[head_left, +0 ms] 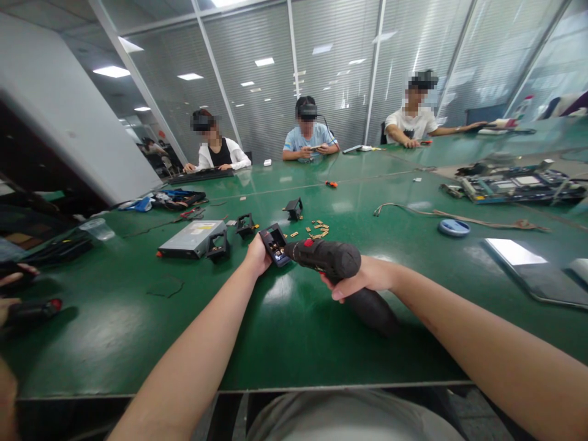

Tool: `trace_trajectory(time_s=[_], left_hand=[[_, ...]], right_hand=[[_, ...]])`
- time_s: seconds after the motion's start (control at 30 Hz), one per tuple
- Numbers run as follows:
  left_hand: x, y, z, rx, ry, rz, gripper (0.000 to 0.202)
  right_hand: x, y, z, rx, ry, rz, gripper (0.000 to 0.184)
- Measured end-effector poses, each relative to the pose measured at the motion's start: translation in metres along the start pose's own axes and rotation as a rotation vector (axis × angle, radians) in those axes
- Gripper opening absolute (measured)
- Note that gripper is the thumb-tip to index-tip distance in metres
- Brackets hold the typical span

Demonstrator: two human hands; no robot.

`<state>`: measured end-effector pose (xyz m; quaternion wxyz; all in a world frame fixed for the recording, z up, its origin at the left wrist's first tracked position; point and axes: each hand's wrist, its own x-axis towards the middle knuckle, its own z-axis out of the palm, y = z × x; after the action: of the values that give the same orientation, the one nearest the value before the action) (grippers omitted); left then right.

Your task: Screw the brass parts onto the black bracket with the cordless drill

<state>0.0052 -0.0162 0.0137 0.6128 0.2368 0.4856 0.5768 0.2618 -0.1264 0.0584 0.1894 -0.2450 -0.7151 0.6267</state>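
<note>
My left hand is closed around the left side of a small black box-like housing, its open side showing small brass-coloured parts inside. In my right hand is a black cordless drill with a red ring near the chuck. The drill's nose points left and reaches the right edge of the housing; whether the bit touches anything inside is hidden. Just beyond lie several small brass pieces. More black plastic brackets stand nearby: one behind, another and a third to the left.
A silver disc drive lies to the left, and a clear plastic cup beyond it. Rightward are a blue round lid, cables, circuit boards and a flat panel. Several people sit around the green table.
</note>
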Motion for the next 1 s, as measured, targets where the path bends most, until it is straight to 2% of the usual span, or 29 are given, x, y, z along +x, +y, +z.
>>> trace_trajectory(time_s=[0.2,0.53,1.0], left_hand=[[-0.0015,0.0007,0.0009,0.002,-0.004,0.013,0.021],[-0.0015,0.0008,0.0015,-0.008,-0.016,0.015,0.025],[0.0005,-0.0005,-0.0015,0.021,-0.008,0.009,0.023]], right_hand=[[0.0002,-0.0005,0.0022,0.030,-0.002,-0.003,0.031],[0.0002,0.0036,-0.0005,0.005,-0.013,0.025,0.029],[0.0015,0.0056,-0.0011,0.013,-0.017,-0.010,0.031]])
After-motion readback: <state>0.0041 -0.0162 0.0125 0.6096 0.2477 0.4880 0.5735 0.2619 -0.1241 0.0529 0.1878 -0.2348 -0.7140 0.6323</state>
